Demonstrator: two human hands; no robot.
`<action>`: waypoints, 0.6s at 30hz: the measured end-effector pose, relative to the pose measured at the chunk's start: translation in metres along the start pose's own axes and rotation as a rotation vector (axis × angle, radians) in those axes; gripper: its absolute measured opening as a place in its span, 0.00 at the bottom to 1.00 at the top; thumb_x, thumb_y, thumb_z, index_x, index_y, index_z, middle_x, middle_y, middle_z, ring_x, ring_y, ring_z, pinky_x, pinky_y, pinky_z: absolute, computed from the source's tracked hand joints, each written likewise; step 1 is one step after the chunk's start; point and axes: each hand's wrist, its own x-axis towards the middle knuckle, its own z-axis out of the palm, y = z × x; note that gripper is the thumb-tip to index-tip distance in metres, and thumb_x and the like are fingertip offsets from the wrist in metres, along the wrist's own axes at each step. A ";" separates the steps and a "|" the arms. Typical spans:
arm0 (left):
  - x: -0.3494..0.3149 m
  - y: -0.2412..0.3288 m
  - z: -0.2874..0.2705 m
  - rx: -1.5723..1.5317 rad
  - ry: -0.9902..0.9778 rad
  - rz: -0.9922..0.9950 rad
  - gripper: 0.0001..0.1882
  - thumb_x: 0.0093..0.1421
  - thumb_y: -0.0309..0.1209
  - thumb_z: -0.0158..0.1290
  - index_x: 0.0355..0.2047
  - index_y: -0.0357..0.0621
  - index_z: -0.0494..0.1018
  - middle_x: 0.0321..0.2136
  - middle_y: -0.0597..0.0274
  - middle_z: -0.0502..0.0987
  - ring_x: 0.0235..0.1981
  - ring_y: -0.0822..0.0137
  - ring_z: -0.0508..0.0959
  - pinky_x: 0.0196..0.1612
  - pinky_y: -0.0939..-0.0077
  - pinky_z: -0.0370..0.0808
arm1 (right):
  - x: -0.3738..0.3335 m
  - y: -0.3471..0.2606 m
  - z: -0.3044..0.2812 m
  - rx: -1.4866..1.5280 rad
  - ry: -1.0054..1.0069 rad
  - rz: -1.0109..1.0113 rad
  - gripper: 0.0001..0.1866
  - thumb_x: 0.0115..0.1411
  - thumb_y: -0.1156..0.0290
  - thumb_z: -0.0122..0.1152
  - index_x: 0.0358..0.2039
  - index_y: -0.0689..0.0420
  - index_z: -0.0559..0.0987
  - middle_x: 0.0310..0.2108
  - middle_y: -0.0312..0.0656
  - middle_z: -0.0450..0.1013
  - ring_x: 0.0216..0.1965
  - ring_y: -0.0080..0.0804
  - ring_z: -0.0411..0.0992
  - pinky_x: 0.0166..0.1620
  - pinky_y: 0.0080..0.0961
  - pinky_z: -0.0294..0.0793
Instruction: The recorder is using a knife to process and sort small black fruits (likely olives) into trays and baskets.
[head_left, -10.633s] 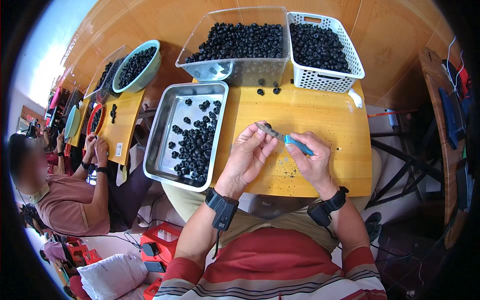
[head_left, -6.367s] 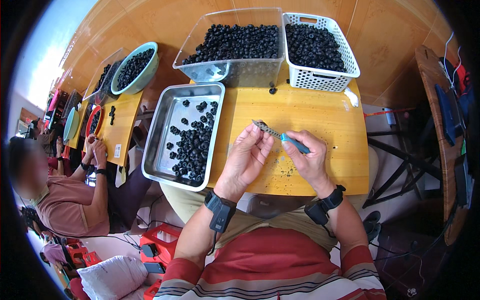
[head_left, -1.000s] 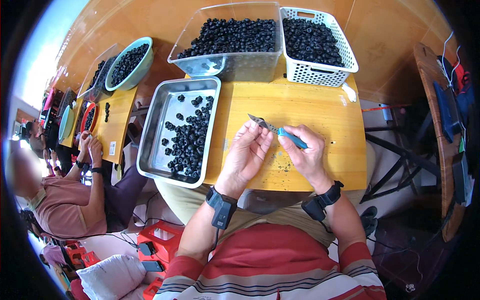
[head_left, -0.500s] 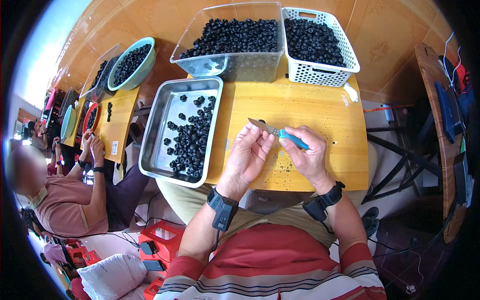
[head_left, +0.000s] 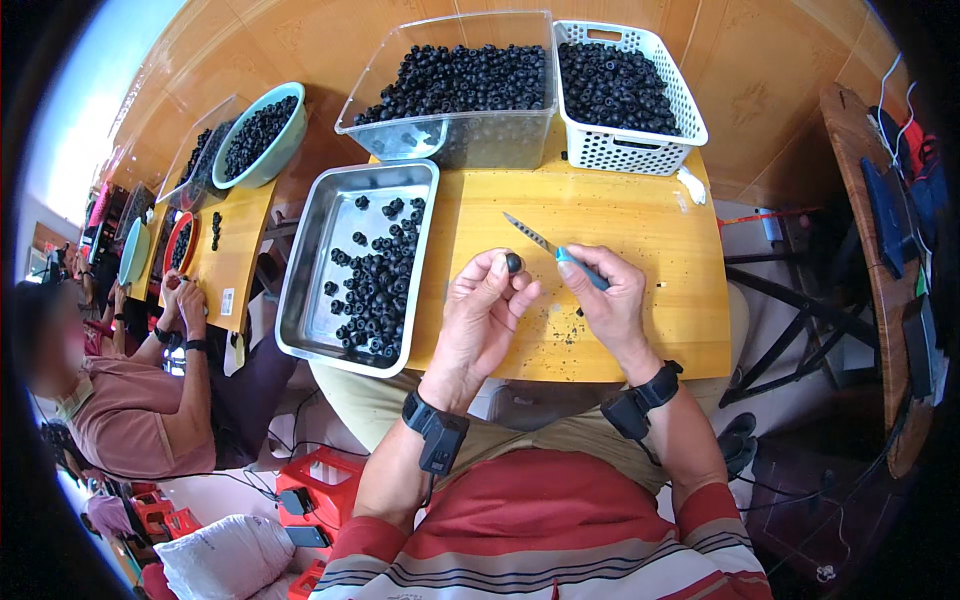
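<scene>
Over the yellow table [head_left: 480, 200], my left hand [head_left: 482, 315] pinches a small round black part [head_left: 514, 263] between thumb and fingertips. My right hand [head_left: 618, 300] is wrapped round the turquoise handle of a small knife [head_left: 532, 234]. Its pointed blade, with a row of dark spots or holes, angles up and left, apart from the black part. To the left of my hands, a metal tray [head_left: 290, 310] holds many loose black ring-like parts [head_left: 378, 285]. Dark crumbs lie on the wood below the knife.
A clear plastic bin [head_left: 500, 140] and a white perforated basket [head_left: 635, 150], both heaped with black parts, stand along the table's far edge. A crumpled white scrap [head_left: 690, 185] lies near the basket. Leftward, another person [head_left: 150, 400] works at a second table [head_left: 240, 265] with a green bowl [head_left: 300, 125].
The knife blade has come away from my left fingers and now points further up. My left hand has turned, bringing the black part into plain sight.
</scene>
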 end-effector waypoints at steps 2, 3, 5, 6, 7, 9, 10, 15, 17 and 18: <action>-0.001 -0.001 -0.002 0.000 0.012 -0.006 0.07 0.68 0.30 0.57 0.44 0.43 0.76 0.37 0.65 0.77 0.39 0.74 0.79 0.49 0.74 0.84 | -0.001 0.000 0.000 0.013 -0.013 -0.010 0.14 0.63 0.67 0.69 0.42 0.65 0.83 0.32 0.41 0.80 0.32 0.21 0.75 0.37 0.20 0.74; -0.001 -0.001 -0.002 0.002 0.011 -0.005 0.07 0.68 0.30 0.57 0.44 0.42 0.76 0.37 0.65 0.78 0.39 0.73 0.79 0.49 0.74 0.84 | 0.000 -0.003 -0.001 -0.018 -0.029 0.007 0.14 0.63 0.67 0.69 0.42 0.65 0.83 0.32 0.42 0.80 0.32 0.22 0.75 0.37 0.21 0.75; -0.003 0.001 -0.003 0.003 0.013 -0.001 0.08 0.68 0.30 0.56 0.44 0.42 0.76 0.38 0.64 0.78 0.39 0.73 0.79 0.49 0.73 0.84 | 0.000 -0.003 0.001 -0.047 -0.049 0.023 0.14 0.63 0.67 0.69 0.42 0.65 0.83 0.32 0.42 0.81 0.33 0.22 0.76 0.37 0.21 0.75; -0.004 0.001 -0.003 0.020 0.033 0.003 0.07 0.68 0.30 0.56 0.44 0.42 0.77 0.38 0.64 0.79 0.38 0.73 0.80 0.48 0.73 0.84 | 0.000 0.001 0.003 -0.063 -0.046 0.012 0.14 0.63 0.68 0.69 0.42 0.65 0.83 0.33 0.43 0.81 0.33 0.24 0.77 0.37 0.22 0.76; -0.006 0.002 -0.003 0.038 0.052 0.008 0.07 0.68 0.29 0.56 0.44 0.41 0.77 0.38 0.63 0.80 0.38 0.73 0.80 0.48 0.72 0.84 | 0.000 0.004 0.004 -0.078 -0.044 0.000 0.14 0.62 0.68 0.70 0.43 0.65 0.83 0.33 0.44 0.81 0.33 0.25 0.78 0.37 0.23 0.76; -0.011 0.006 -0.003 0.158 0.114 0.041 0.07 0.68 0.28 0.57 0.44 0.40 0.77 0.37 0.63 0.80 0.37 0.72 0.81 0.46 0.73 0.84 | -0.001 0.007 0.006 -0.118 -0.046 -0.012 0.14 0.62 0.68 0.69 0.44 0.64 0.82 0.34 0.46 0.81 0.34 0.29 0.79 0.38 0.25 0.77; -0.014 0.009 -0.003 0.278 0.175 0.072 0.07 0.67 0.27 0.57 0.44 0.39 0.77 0.37 0.62 0.81 0.36 0.71 0.81 0.45 0.73 0.84 | -0.001 0.008 0.007 -0.159 -0.046 -0.023 0.14 0.61 0.69 0.69 0.45 0.63 0.82 0.35 0.47 0.81 0.34 0.34 0.81 0.38 0.28 0.78; -0.025 0.046 -0.013 1.013 0.291 0.449 0.07 0.63 0.22 0.61 0.41 0.35 0.79 0.32 0.66 0.81 0.31 0.77 0.78 0.38 0.83 0.77 | -0.002 0.000 0.004 -0.416 -0.096 -0.034 0.15 0.60 0.70 0.67 0.46 0.61 0.81 0.39 0.50 0.80 0.38 0.47 0.80 0.41 0.36 0.79; -0.024 0.068 -0.027 1.258 0.389 0.521 0.07 0.63 0.22 0.61 0.41 0.36 0.80 0.30 0.70 0.79 0.30 0.81 0.74 0.34 0.85 0.72 | -0.002 -0.001 0.004 -0.466 -0.107 -0.053 0.15 0.60 0.71 0.67 0.47 0.61 0.81 0.40 0.51 0.80 0.39 0.50 0.80 0.42 0.38 0.79; -0.021 0.079 -0.036 1.430 0.451 0.578 0.07 0.59 0.23 0.63 0.38 0.36 0.81 0.30 0.60 0.80 0.27 0.73 0.78 0.33 0.79 0.75 | -0.002 -0.001 0.005 -0.482 -0.104 -0.054 0.15 0.60 0.71 0.66 0.46 0.61 0.81 0.40 0.51 0.80 0.39 0.50 0.80 0.42 0.39 0.79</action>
